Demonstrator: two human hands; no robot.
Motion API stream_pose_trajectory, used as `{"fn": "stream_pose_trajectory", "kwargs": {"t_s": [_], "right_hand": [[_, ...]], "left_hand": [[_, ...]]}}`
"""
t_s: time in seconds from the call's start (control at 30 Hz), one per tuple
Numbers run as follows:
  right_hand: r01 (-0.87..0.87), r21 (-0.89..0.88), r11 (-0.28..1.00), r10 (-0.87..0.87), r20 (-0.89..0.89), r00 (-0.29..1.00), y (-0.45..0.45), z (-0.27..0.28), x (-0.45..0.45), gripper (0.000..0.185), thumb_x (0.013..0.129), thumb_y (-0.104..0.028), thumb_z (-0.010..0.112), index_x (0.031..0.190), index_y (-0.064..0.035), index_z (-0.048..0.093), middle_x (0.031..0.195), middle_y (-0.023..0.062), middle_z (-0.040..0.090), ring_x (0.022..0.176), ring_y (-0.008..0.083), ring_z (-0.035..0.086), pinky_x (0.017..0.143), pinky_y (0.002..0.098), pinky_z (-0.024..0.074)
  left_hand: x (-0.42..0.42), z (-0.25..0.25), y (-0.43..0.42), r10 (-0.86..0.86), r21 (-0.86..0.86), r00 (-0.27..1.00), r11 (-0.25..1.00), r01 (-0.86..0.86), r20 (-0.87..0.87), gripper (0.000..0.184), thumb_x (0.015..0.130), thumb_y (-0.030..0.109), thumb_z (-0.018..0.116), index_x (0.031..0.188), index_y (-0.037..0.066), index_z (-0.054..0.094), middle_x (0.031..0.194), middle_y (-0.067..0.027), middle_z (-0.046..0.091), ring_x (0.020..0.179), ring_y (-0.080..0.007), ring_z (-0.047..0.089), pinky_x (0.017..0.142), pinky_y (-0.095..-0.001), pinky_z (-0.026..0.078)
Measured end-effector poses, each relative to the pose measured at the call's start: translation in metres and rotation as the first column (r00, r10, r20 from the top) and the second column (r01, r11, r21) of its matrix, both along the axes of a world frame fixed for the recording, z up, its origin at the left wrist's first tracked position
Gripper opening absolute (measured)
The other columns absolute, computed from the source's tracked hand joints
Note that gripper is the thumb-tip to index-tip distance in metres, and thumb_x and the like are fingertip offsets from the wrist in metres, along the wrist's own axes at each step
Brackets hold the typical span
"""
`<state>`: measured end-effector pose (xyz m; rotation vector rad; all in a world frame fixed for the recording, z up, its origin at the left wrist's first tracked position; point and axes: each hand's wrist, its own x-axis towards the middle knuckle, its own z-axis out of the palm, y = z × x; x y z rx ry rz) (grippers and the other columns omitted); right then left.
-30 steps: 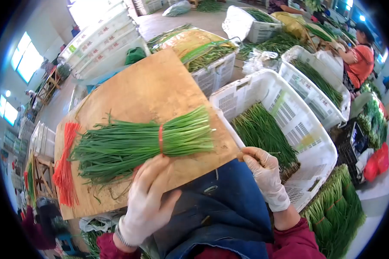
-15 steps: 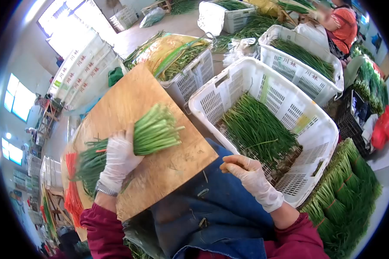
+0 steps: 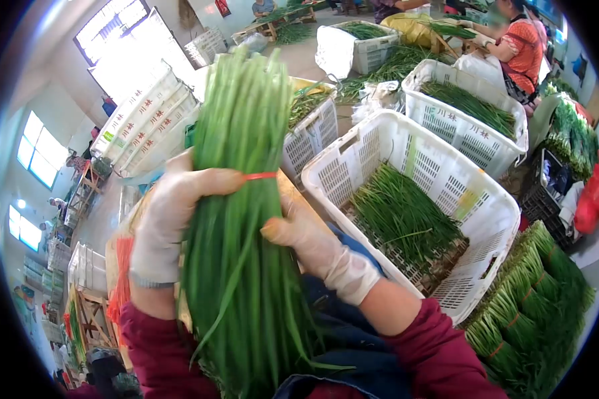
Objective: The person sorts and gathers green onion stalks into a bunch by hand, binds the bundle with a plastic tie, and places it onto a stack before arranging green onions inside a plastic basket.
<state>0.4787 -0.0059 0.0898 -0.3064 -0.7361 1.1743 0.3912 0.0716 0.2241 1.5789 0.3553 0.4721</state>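
A large bunch of chives [image 3: 239, 239] is raised upright in front of me, pale cut stems at the top and long green leaves hanging down. A red tie [image 3: 262, 175] circles it below the stems. My left hand [image 3: 170, 216], in a whitish glove, grips the bunch from the left, its thumb by the tie. On the right side, my gloved right hand [image 3: 316, 246] closes round the bunch lower down, thumb in front and the other fingers partly hidden behind the leaves. The wooden board [image 3: 295, 193] is mostly covered by the bunch.
To the right stands a white crate [image 3: 339, 149] with loose chives [image 3: 409, 216]. Tied bundles [image 3: 529, 312] are stacked beside it. Red strips [image 3: 121, 266] hang at the board's left. Further back are another crate [image 3: 469, 149] and a person in an orange top [image 3: 524, 53].
The bunch has been lifted off the board and turned upright towards me. My right hand has moved left from beside the crate and taken hold of it; my left hand still grips it.
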Motion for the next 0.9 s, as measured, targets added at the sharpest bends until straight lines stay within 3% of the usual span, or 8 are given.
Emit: {"fn": "stream_pose_trajectory", "kwargs": {"t_s": [0.13, 0.2, 0.33, 0.43, 0.5, 0.53, 0.6, 0.9], "right_hand": [[0.159, -0.204, 0.966, -0.189, -0.135, 0.973, -0.012, -0.001, -0.003, 0.061, 0.074, -0.014, 0.071, 0.126, -0.0015, 0.041, 0.110, 0.0110, 0.055, 0.096, 0.0217, 0.058, 0.084, 0.0328, 0.0481], [0.253, -0.366, 0.896, -0.328, -0.161, 0.931, -0.015, -0.011, 0.005, 0.042, 0.075, -0.008, 0.065, 0.113, 0.0009, 0.052, 0.097, 0.0114, 0.062, 0.083, 0.0235, 0.062, 0.077, 0.0334, 0.0513], [0.317, -0.419, 0.851, -0.458, -0.296, 0.839, -0.041, -0.026, 0.046, 0.033, 0.079, -0.022, 0.060, 0.104, -0.0012, 0.058, 0.094, 0.0107, 0.064, 0.080, 0.0228, 0.062, 0.076, 0.0352, 0.0509], [0.509, -0.443, 0.738, -0.649, -0.256, 0.717, -0.066, -0.049, 0.091, 0.034, 0.080, -0.026, 0.061, 0.103, -0.0021, 0.059, 0.091, 0.0107, 0.065, 0.076, 0.0237, 0.063, 0.073, 0.0343, 0.0517], [0.567, -0.463, 0.681, -0.712, -0.238, 0.661, -0.088, -0.062, 0.112, 0.033, 0.080, -0.027, 0.060, 0.101, -0.0024, 0.059, 0.089, 0.0103, 0.065, 0.073, 0.0236, 0.063, 0.071, 0.0339, 0.0527], [0.597, -0.462, 0.656, -0.736, -0.216, 0.641, -0.098, -0.069, 0.121, 0.032, 0.081, -0.027, 0.060, 0.100, -0.0025, 0.059, 0.088, 0.0101, 0.065, 0.072, 0.0235, 0.063, 0.070, 0.0338, 0.0531], [0.656, -0.479, 0.584, -0.796, -0.177, 0.579, -0.116, -0.077, 0.132, 0.031, 0.081, -0.028, 0.060, 0.099, -0.0030, 0.060, 0.089, 0.0102, 0.066, 0.073, 0.0231, 0.063, 0.071, 0.0339, 0.0531], [0.742, -0.516, 0.428, -0.894, -0.124, 0.430, -0.167, -0.103, 0.150, 0.036, 0.081, -0.031, 0.060, 0.102, -0.0028, 0.059, 0.093, 0.0106, 0.065, 0.079, 0.0243, 0.063, 0.075, 0.0354, 0.0520]], "left_hand": [[0.021, -0.031, 0.012, -0.035, 0.096, 0.997, 0.995, 0.042, -0.069, 0.048, 0.072, 0.009, 0.064, 0.115, -0.006, 0.050, 0.103, -0.0137, 0.060, 0.088, -0.0186, 0.060, 0.080, -0.0276, 0.048], [0.024, -0.051, 0.007, -0.011, 0.041, 0.995, 0.999, 0.015, -0.101, 0.077, 0.067, 0.015, 0.072, 0.131, -0.002, 0.033, 0.107, -0.0150, 0.058, 0.091, -0.0213, 0.059, 0.082, -0.0290, 0.047], [-0.013, -0.102, -0.016, -0.057, 0.287, 0.963, 0.949, 0.134, -0.262, 0.096, 0.063, 0.020, 0.075, 0.138, -0.003, 0.019, 0.118, -0.0223, 0.051, 0.112, -0.0272, 0.050, 0.095, -0.0316, 0.039], [-0.059, -0.140, -0.019, -0.172, 0.117, 0.886, 0.963, 0.244, -0.431, 0.069, 0.070, 0.012, 0.065, 0.132, 0.000, 0.038, 0.115, -0.0183, 0.057, 0.109, -0.0251, 0.052, 0.094, -0.0305, 0.039], [-0.079, -0.127, -0.020, -0.104, -0.021, 0.749, 0.993, 0.119, -0.655, 0.053, 0.073, 0.009, 0.060, 0.124, 0.000, 0.049, 0.106, -0.0169, 0.061, 0.100, -0.0225, 0.056, 0.089, -0.0302, 0.041], [-0.099, -0.164, -0.001, -0.008, 0.201, 0.820, 0.968, 0.149, -0.572, 0.042, 0.075, 0.008, 0.057, 0.115, -0.001, 0.055, 0.094, -0.0153, 0.064, 0.083, -0.0193, 0.060, 0.076, -0.0302, 0.046], [-0.110, -0.154, 0.004, 0.166, 0.242, 0.689, 0.970, 0.015, -0.706, 0.037, 0.075, 0.005, 0.054, 0.111, -0.001, 0.059, 0.077, -0.0077, 0.064, 0.054, -0.0120, 0.054, 0.051, -0.0246, 0.043], [-0.111, -0.153, 0.024, 0.350, 0.166, 0.839, 0.937, -0.309, -0.417, 0.028, 0.083, 0.005, 0.046, 0.107, -0.003, 0.058, 0.072, -0.0072, 0.060, 0.050, -0.0075, 0.051, 0.045, -0.0191, 0.037]]}}
